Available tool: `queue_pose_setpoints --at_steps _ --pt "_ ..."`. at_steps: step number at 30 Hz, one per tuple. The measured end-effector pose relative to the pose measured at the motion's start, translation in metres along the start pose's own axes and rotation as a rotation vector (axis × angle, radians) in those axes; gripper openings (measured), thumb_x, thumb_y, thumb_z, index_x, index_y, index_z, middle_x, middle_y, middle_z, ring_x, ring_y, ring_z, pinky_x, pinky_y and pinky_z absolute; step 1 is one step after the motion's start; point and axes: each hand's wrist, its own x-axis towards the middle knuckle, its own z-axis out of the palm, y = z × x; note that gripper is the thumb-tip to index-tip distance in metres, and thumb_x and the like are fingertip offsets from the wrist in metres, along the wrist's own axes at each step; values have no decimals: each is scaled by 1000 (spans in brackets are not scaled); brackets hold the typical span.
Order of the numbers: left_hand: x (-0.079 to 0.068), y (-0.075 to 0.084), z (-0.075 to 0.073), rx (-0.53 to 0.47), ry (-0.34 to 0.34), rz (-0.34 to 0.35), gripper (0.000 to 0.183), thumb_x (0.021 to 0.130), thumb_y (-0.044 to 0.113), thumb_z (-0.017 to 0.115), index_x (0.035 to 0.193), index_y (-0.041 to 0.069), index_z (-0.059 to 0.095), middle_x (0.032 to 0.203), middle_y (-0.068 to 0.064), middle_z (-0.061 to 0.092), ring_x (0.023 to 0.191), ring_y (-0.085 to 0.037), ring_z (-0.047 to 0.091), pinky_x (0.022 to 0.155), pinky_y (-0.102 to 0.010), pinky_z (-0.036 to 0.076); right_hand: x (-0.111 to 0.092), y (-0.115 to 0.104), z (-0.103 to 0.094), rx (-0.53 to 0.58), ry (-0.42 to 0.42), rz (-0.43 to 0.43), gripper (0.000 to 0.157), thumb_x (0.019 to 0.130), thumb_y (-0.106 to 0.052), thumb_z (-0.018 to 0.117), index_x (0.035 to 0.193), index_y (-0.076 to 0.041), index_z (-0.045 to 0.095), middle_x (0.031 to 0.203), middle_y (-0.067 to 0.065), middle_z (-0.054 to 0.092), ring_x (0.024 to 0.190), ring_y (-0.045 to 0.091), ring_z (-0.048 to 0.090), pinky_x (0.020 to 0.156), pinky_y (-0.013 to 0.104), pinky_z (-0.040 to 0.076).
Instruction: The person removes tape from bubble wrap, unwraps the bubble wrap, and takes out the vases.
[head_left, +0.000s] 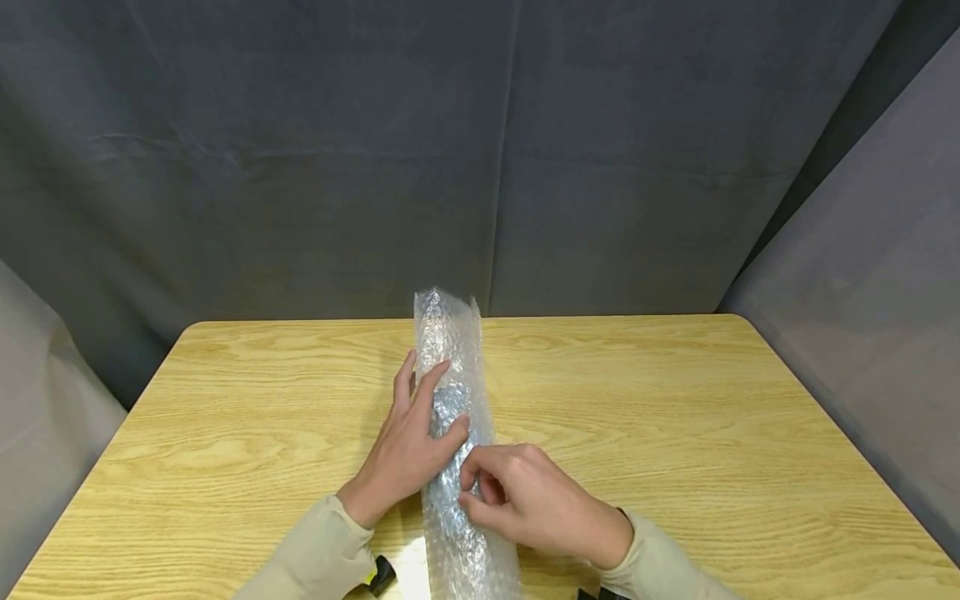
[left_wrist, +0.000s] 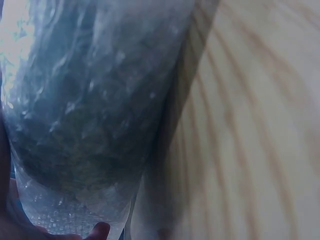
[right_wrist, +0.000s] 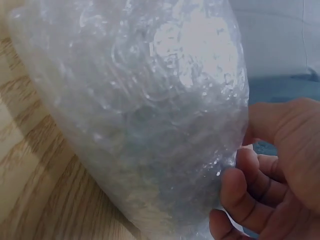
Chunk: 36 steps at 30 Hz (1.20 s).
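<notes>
A long bundle of clear bubble wrap [head_left: 453, 400] lies lengthwise on the wooden table, its far end past the back edge in the head view. Something bluish shows through the wrap, its kind hidden. My left hand [head_left: 408, 450] rests on the bundle's left side with fingers spread. Over the wrap's right side, my right hand [head_left: 532, 500] has its index finger and thumb curled in a pinch on the film. Up close, the right wrist view has the right-hand fingers [right_wrist: 250, 200] at the edge of the wrap. Left fingertips [left_wrist: 100, 230] show beyond the wrapped bulge.
The wooden table [head_left: 247, 442] carries the bundle near its middle. Grey curtains [head_left: 337, 167] hang behind it, with paler cloth [head_left: 862, 275] at the right. A small black and yellow object [head_left: 382, 575] sits by the left sleeve.
</notes>
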Motion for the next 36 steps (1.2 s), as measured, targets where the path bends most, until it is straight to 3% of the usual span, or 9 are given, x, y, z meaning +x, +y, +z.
queue_pose_setpoints --at_steps 8,20,36 --pt "0 0 0 -6 3 -1 75 96 44 65 161 34 30 176 -6 -5 148 -46 44 109 -65 48 0 1 -2 53 -21 42 12 96 -11 67 88 -20 67 64 -15 49 56 -10 38 50 11 37" --pt "0 -1 1 -11 9 16 75 95 42 65 161 32 31 176 -10 -2 147 -47 45 107 -64 50 2 3 -3 72 -33 72 12 95 -17 75 88 -22 66 63 -17 47 55 -11 37 52 10 35" --pt "1 -2 2 -35 -8 -3 76 95 43 66 161 37 29 176 -7 -1 147 -45 45 108 -65 49 1 5 -1 36 -31 32 13 94 -16 75 87 -21 65 63 -17 46 56 -12 36 51 9 34"
